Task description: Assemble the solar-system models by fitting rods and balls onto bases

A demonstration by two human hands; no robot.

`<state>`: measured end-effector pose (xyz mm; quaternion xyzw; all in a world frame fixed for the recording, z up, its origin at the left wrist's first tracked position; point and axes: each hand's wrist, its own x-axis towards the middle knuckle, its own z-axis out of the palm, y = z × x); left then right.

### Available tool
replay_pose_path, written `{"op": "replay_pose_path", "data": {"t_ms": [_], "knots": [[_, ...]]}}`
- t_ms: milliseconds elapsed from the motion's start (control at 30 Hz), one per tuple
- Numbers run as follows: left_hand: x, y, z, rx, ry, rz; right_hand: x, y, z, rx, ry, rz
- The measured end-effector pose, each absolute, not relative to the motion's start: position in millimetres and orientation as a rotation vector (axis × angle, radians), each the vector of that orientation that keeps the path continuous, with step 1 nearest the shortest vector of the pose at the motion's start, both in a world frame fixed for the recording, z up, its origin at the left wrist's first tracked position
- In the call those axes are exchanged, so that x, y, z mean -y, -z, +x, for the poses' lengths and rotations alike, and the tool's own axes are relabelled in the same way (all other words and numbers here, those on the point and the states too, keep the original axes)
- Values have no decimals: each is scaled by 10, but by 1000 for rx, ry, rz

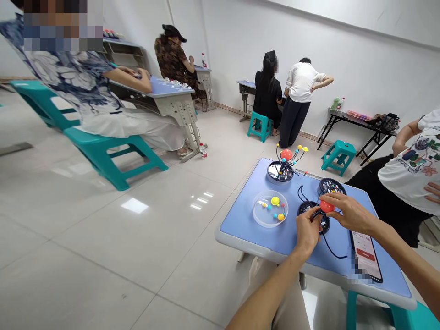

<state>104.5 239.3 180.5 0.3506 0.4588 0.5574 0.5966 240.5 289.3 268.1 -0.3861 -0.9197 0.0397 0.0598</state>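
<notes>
Over the blue desk, my right hand (pixel 351 211) has its fingers closed round a red ball (pixel 327 206). My left hand (pixel 307 233) pinches a black stem (pixel 315 213) just beside the ball. Beneath both hands lies a round black base (pixel 304 207) with printed labels, partly hidden by them. Thin black curved rods (pixel 302 195) stick out around it. Left of my hands, a clear round dish (pixel 256 219) holds several small yellow, orange, blue and red balls. At the desk's far edge stands an assembled solar system model (pixel 286 156) with coloured balls on bent rods.
A phone (pixel 366 256) showing a timer lies right of my hands. Another black printed disc (pixel 332 186) sits behind them. A person in a printed white top (pixel 422 160) stands close at the right. Other people work at desks farther off. A green stool (pixel 339 156) stands beyond my desk.
</notes>
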Motion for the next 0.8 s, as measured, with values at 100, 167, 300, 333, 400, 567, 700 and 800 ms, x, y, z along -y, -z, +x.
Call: {"op": "replay_pose_path", "data": {"t_ms": [100,167,300,333,400,567,700,800], "knots": [[-2417,-1772,1075,-1031,-1304,782,-2888,-2683,2398,2768,-143,-1202],[-2428,-1754,1092,-1022,-1317,777,-2880,-2683,2385,2768,-147,-1219],[-2438,-1732,1113,-1009,-1346,794,-2873,-2676,2359,2775,-140,-1240],[-2438,-1727,1117,-1010,-1351,795,-2872,-2673,2359,2777,-124,-1248],[-2434,-1718,1123,-1017,-1360,797,-2870,-2667,2366,2789,-73,-1257],[-2407,-1699,1104,-1022,-1382,816,-2847,-2639,2380,2848,75,-1237],[-2306,-1712,1028,-1069,-1366,812,-2836,-2642,2378,2878,137,-1258],[-2139,-1726,894,-1124,-1349,904,-2812,-2731,2367,2865,165,-1304]]}}
